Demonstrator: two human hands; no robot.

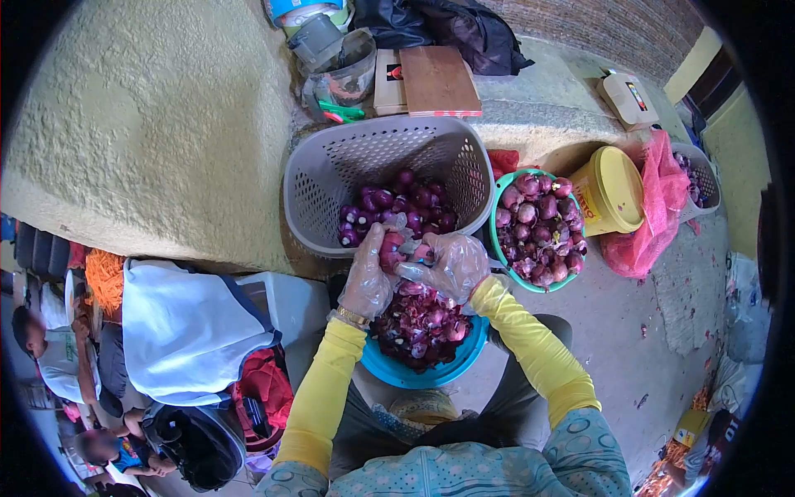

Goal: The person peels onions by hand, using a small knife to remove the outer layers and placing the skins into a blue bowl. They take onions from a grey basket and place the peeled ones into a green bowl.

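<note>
My left hand (370,277), in a clear plastic glove, is closed around a red onion (392,252). Right beside it, my gloved right hand (455,267) has its fingers curled in at the onion; what they pinch is too small to make out. Both hands are over the near rim of a grey perforated basket (300,195), which holds peeled purple onions (402,205). Under my wrists is a blue basin (397,378) with onion skins (422,327) in it. To the right stands a green-rimmed basin (497,240) full of unpeeled red onions (538,224).
Farther right are a yellow bucket (609,190) and a pink mesh sack (633,248). A rough wall (166,124) rises at left. Behind the basket lies a brown board (439,79) on a ledge. A white cloth (186,331) hangs at left, near two seated people.
</note>
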